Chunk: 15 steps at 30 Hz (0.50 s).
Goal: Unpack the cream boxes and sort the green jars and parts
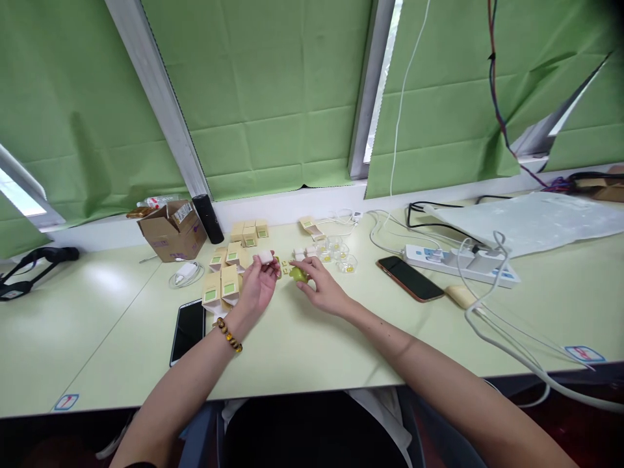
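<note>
My left hand [260, 286] is closed on a small whitish block [266, 257], held up between the thumb and fingers. Opposite it, my right hand [322, 286] grips a small rounded green object [298, 274] by the fingertips, just above the table. Its exact kind is too small to make out. Several tiny yellow-green pieces [286, 264] lie on the table between the hands. Beyond my right hand are clear plastic cups [347, 264] with yellow bits in them, and more small white blocks [298, 254]. Small cream boxes with green windows [230, 285] stand beside my left hand.
A dark phone [189, 330] lies at left, another phone [410, 278] at right. Behind it sits a white power strip [461, 265] with trailing cables. A cardboard box [173, 233], a black cylinder [208, 220] and a white charger [186, 273] are at back left.
</note>
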Tool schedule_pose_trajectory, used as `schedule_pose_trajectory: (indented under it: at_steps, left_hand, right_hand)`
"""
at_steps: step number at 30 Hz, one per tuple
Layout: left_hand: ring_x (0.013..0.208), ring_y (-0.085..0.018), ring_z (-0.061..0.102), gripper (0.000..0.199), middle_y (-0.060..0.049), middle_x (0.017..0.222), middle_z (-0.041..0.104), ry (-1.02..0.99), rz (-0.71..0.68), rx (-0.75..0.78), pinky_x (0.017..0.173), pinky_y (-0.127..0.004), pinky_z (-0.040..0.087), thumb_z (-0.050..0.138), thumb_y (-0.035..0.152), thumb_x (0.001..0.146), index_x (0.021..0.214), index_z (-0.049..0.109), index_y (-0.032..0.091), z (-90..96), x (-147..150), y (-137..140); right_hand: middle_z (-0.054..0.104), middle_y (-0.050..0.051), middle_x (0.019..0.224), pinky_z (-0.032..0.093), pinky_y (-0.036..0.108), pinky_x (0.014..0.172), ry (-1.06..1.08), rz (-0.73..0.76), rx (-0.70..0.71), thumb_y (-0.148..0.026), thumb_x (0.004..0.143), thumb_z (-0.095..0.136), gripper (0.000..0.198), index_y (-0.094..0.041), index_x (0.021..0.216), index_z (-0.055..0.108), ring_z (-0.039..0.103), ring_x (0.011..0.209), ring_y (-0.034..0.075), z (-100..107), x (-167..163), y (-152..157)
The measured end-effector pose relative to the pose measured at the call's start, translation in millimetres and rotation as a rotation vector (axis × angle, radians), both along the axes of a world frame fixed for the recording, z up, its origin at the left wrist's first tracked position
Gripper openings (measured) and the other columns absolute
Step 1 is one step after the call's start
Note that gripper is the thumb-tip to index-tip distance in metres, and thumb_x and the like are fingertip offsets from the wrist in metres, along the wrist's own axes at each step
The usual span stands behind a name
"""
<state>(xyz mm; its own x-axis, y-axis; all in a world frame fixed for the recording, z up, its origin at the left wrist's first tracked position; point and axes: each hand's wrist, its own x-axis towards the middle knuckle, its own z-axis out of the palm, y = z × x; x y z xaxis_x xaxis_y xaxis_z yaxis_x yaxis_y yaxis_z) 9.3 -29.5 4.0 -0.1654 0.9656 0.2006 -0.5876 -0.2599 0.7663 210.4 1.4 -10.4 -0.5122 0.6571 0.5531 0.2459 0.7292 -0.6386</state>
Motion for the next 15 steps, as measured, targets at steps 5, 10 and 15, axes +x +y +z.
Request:
schedule_pose_trajectory:
  at_steps: [5,10,15]
  left_hand:
    - [0.083,-0.016,0.065,0.042,-0.009,0.094,0.07,-0.001,-0.056,-0.054,0.081,-0.033,0.056,0.063,0.058,0.099,0.102,0.069,0.016,9.0,0,-5]
    - [0.081,-0.015,0.064,0.044,-0.008,0.091,0.068,-0.011,-0.109,-0.047,0.079,-0.032,0.056,0.064,0.059,0.098,0.105,0.07,0.016,10.3,0,-6]
    - [0.086,-0.014,0.065,0.039,-0.006,0.097,0.068,0.113,0.019,0.075,0.085,-0.032,0.055,0.078,0.052,0.09,0.105,0.067,0.018,6.4,0,-5]
  right_hand:
    - [0.056,0.013,0.128,0.059,0.045,0.089,-0.209,0.012,0.028,-0.015,0.089,0.064,0.059,-0.024,0.146,0.053,0.064,0.101,0.026,-3,-5,-8]
    - [0.058,0.012,0.129,0.056,0.04,0.082,-0.315,0.007,0.059,-0.014,0.085,0.068,0.059,-0.024,0.142,0.056,0.065,0.101,0.026,-7,-7,-11]
    - [0.061,0.011,0.118,0.055,0.043,0.09,-0.112,0.106,-0.07,-0.016,0.084,0.07,0.046,-0.023,0.129,0.065,0.063,0.103,0.025,-11,-11,-7]
